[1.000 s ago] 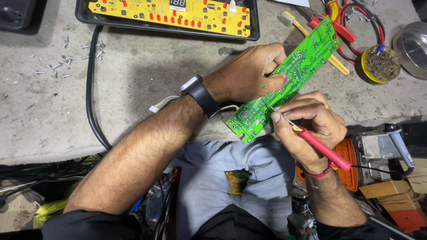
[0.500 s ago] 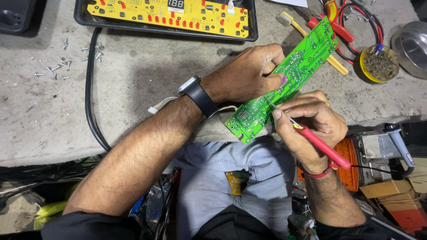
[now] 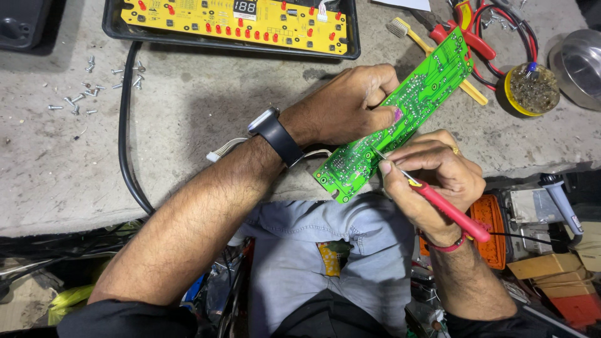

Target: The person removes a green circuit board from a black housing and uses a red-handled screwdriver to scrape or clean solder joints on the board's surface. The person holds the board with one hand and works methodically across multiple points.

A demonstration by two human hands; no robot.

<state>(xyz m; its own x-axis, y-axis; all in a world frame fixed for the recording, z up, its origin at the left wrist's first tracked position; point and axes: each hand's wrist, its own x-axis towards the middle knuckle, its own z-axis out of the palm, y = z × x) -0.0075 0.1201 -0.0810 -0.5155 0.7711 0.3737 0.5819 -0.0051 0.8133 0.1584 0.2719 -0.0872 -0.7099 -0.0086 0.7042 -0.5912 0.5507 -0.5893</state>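
Green board (image 3: 400, 119) sits tilted in my left hand (image 3: 350, 106), solder side up, one end over the counter (image 3: 188, 125) and the other end hanging past its edge above my lap. My left fingers (image 3: 379, 112) are clenched around the board's long edge near its middle, thumb pressed on the face. On that wrist is a dark watch (image 3: 275, 134), and thin white wires (image 3: 222, 150) trail from under it across the counter.

My right hand (image 3: 432, 178) grips a red-handled probe (image 3: 447, 209) like a pen, fingers (image 3: 400, 159) pinched tight near its metal tip. The tip touches the board close to its lower end. A red band (image 3: 446, 245) circles my right wrist.

At the far edge of the counter lies a yellow panel (image 3: 238, 22) with red buttons, set in a black tray (image 3: 113, 28). Loose screws (image 3: 87, 87) are scattered to its left, and a black cable (image 3: 125, 125) curves from the tray down toward the near edge. Beyond the board lie a yellow brush (image 3: 410, 34), red pliers (image 3: 472, 37), a red lead (image 3: 519, 31) and a yellow tin (image 3: 529, 87) full of small metal bits. A steel bowl (image 3: 579, 62) sits at the right edge. Beside my right knee is an orange case (image 3: 494, 228), with cardboard boxes (image 3: 551, 269) near it.
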